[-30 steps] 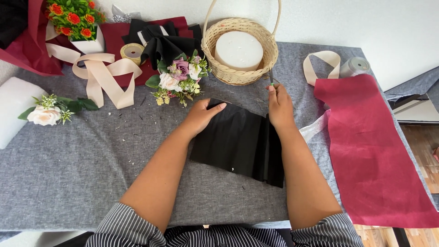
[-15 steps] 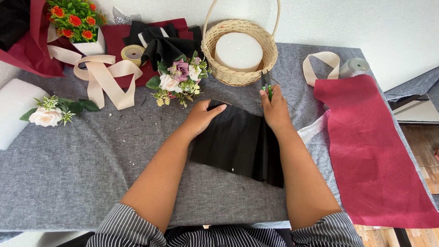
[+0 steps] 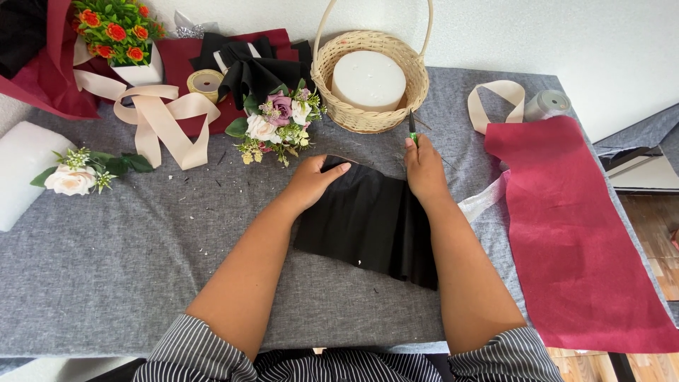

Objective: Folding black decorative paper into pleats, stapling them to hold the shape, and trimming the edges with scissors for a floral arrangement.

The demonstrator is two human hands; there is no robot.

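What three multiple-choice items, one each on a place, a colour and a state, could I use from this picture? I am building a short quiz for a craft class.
1. Where does the wicker basket stand?
A. At the far edge of the grey table
B. On the red cloth
C. On the floor

2. What colour is the sheet under the hands?
A. White
B. Black
C. Yellow

3. What is the left hand doing?
A. Lifting a flower
B. Gripping the ribbon
C. Pressing flat on the black sheet

Answers:
1 A, the basket sits at the table's back, beyond the hands.
2 B, the sheet is black.
3 C, the palm lies on the sheet while the right hand holds a green-handled tool.
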